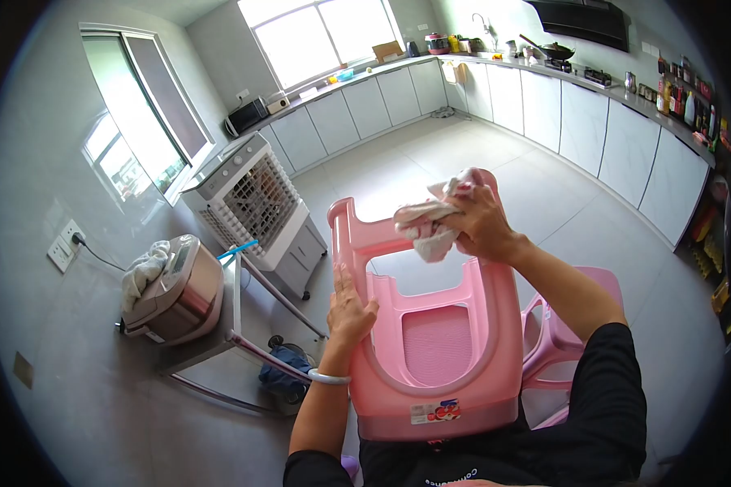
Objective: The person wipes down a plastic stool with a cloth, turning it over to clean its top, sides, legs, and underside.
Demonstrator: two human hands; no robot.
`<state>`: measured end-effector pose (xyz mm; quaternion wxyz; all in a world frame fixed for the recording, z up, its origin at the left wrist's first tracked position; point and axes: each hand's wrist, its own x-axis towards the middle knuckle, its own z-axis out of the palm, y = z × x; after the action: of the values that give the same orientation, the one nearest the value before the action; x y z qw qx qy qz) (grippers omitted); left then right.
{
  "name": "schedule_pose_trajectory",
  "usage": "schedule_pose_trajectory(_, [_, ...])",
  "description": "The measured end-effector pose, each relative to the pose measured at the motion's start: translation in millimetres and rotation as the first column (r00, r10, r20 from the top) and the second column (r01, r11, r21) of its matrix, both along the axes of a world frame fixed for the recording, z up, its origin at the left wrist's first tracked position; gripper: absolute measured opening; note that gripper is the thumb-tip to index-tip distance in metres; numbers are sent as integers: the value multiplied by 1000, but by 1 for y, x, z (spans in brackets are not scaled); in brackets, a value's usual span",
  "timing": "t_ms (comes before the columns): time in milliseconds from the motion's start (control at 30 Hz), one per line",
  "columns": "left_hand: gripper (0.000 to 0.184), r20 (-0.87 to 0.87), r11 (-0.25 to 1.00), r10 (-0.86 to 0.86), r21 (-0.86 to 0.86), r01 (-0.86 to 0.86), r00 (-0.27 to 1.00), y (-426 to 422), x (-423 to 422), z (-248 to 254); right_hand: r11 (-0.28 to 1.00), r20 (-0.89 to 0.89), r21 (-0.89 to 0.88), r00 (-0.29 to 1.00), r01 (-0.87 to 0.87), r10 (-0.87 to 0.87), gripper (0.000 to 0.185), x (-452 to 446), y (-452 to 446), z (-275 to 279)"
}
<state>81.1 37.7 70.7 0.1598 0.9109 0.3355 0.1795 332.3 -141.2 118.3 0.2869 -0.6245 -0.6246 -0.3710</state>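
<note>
A pink plastic stool (437,398) with a printed label is tilted in front of my body, its open underside frame facing up toward me. Through its U-shaped opening a textured pink panel shows. My left hand (349,312) grips the stool's left side, fingers along the outer edge and thumb on the inner side. My right hand (486,227) is closed on a crumpled white and pink cloth (427,226) at the top right part of the stool. Part of the cloth is bunched up inside the fingers and hidden.
A pink plastic chair (597,288) stands close on the right. At left, a rice cooker (183,296) with a cloth on it sits on a metal-framed stand (234,300). Behind is an air cooler (260,203) on wheels. Cabinets (581,130) line the far walls.
</note>
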Motion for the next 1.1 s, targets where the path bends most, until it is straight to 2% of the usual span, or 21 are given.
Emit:
schedule_pose_trajectory(100, [91,2,1000,21,-23,-21,1000,5,-7,-2,982,-217,83,964,172,-151,38,19,-7,-1])
schedule_pose_trajectory(133, [91,9,999,21,-32,-21,1000,5,-7,-1,979,-307,59,937,193,-166,39,27,-8,-2])
schedule_pose_trajectory(200, [91,23,998,20,-56,-18,1000,3,-8,2,987,-333,-3,930,161,-153,37,46,-6,-11])
schedule_pose_trajectory(233, [91,33,1000,-7,-16,7,999,6,-4,-4,989,-344,-36,928,143,-147,36,55,-8,-15])
schedule_pose_trajectory(267, [91,46,1000,-15,25,14,999,11,0,-14,987,-280,-59,946,150,-161,35,62,-9,-17])
schedule_pose_trajectory(300, [91,57,998,-8,67,4,998,14,-4,-19,995,-341,-55,935,80,-94,34,59,-14,-13])
schedule_pose_trajectory(367, [92,29,999,26,-23,-25,999,4,-6,-1,998,-256,-22,965,59,-63,32,60,-17,-17])
schedule_pose_trajectory(400, [92,14,997,27,-71,-26,1000,0,-7,6,998,-300,-41,953,41,-51,33,55,-20,-18])
schedule_pose_trajectory(467, [93,23,996,36,-85,-34,999,1,-9,4,997,-392,-77,919,27,-55,36,41,-36,-24])
schedule_pose_trajectory(600, [93,36,996,35,-84,-32,999,3,-9,3,995,-379,-88,925,-51,14,38,18,-64,-37])
schedule_pose_trajectory(700, [93,56,998,24,-60,-20,998,7,-7,-1,998,-408,-43,912,-48,26,38,-19,-82,-33])
schedule_pose_trajectory(900, [92,66,995,43,-91,-37,997,2,-12,0,996,-504,-66,864,-56,15,45,-85,-122,-45])
schedule_pose_trajectory(967, [91,71,995,45,-96,-38,996,1,-13,0,996,-583,-62,813,-61,13,47,-101,-133,-55])
schedule_pose_trajectory(1100, [90,90,997,40,-71,-33,995,7,-15,-6,999,-612,-2,790,-40,30,42,-132,-145,-65])
